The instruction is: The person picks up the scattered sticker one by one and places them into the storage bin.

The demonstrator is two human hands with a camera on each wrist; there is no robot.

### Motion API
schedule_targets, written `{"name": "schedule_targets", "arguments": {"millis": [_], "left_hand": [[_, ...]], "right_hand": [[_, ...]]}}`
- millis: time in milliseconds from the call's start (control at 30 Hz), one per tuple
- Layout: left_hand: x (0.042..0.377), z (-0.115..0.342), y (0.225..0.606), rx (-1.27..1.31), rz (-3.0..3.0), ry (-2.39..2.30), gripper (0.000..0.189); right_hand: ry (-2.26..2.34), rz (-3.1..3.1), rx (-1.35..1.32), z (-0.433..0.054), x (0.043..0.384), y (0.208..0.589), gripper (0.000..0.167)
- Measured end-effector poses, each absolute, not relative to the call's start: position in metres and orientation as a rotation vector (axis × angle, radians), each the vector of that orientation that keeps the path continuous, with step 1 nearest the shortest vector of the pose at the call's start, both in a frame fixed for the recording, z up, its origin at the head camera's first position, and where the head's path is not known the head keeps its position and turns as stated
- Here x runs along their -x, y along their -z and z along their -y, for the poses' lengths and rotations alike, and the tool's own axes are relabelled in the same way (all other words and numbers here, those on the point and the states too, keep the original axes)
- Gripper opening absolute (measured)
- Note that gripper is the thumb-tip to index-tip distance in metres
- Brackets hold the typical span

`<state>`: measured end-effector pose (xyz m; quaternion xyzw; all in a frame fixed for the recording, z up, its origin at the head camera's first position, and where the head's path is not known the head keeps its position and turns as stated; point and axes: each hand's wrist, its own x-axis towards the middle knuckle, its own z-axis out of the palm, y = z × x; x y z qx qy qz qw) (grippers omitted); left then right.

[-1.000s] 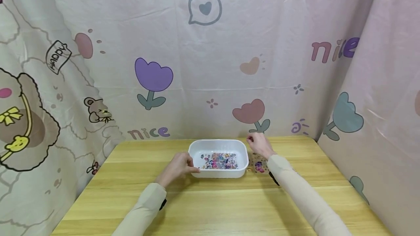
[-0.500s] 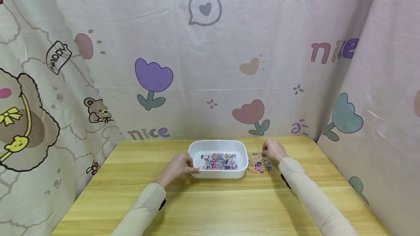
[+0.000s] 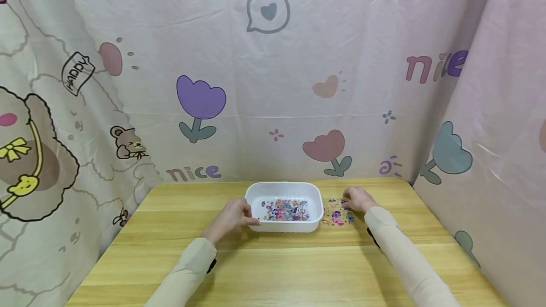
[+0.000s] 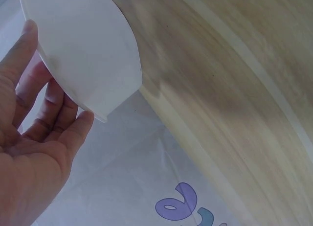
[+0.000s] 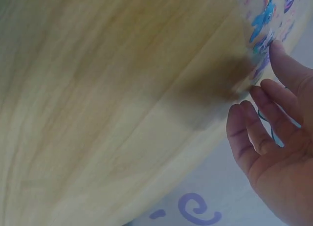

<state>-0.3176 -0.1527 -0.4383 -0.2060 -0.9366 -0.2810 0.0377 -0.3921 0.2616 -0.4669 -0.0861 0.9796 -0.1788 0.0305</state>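
A white plastic tray [image 3: 285, 226] stands on the table toward the back, with colourful cartoon stickers [image 3: 286, 210] spread over its floor. My left hand [image 3: 233, 214] holds the tray by its left end. In the left wrist view the thumb and fingers [image 4: 84, 123] are bent about the tray's rim. Just right of the tray lies a clear sticker sheet [image 3: 337, 217] with pink, purple and blue cartoon figures. My right hand [image 3: 358, 199] is at the sheet's far right corner, thumb and forefinger pinching its edge. The right wrist view shows the thumb over the stickers [image 5: 264, 20].
The light wooden table [image 3: 281, 269] runs back to a hanging cloth [image 3: 273, 84] printed with tulips, hearts and words. More cloth hangs along the left and right sides.
My right hand has moved from beside the tray's right end rightward to the sticker sheet's far right corner, uncovering more of the sheet. The left hand and tray have stayed put.
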Motion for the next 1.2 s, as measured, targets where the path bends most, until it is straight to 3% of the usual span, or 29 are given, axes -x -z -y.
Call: {"name": "schedule_targets", "arguments": {"millis": [133, 900, 1200], "left_hand": [[0.318, 0.153, 0.438, 0.632, 2.874, 0.861, 0.031], [0.321, 0.154, 0.438, 0.673, 2.838, 0.843, 0.031], [0.320, 0.154, 0.440, 0.657, 2.867, 0.840, 0.031]], "right_hand": [[0.575, -3.009, 0.220, -0.262, 0.395, 0.467, 0.039], [0.502, -2.982, 0.119, -0.275, 0.385, 0.449, 0.011], [0.581, -3.021, 0.137, -0.288, 0.376, 0.437, 0.022]]}}
